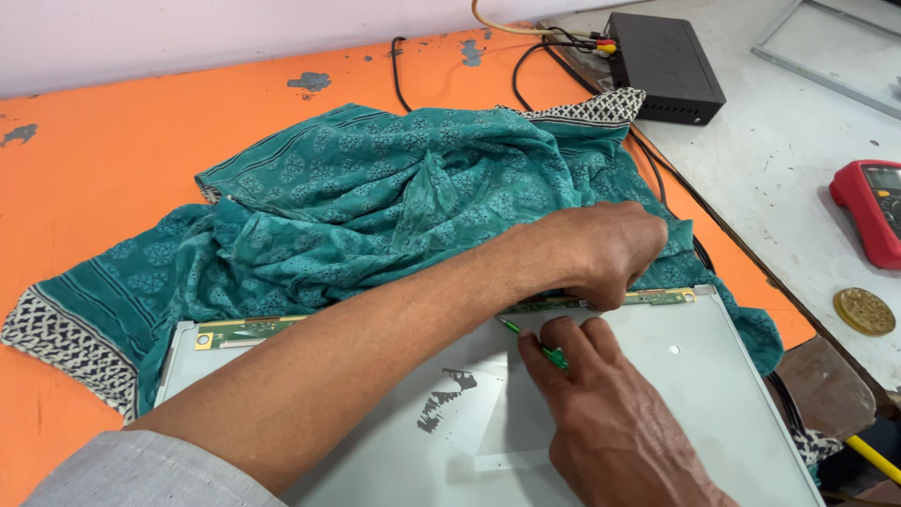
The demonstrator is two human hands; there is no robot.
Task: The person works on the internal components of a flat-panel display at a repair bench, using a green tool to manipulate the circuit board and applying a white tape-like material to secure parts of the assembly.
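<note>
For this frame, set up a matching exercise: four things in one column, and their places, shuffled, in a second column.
Things:
1. green-handled tool
2. teal cloth
3. red multimeter
4. black box

Places:
A. at the right edge, on the grey table
B. at the top, with cables plugged in
C. spread on the orange table, under the panel's far edge
D. under the right hand's fingers, on the grey panel

Pairs: 1-D, 2-C, 3-A, 4-B
</note>
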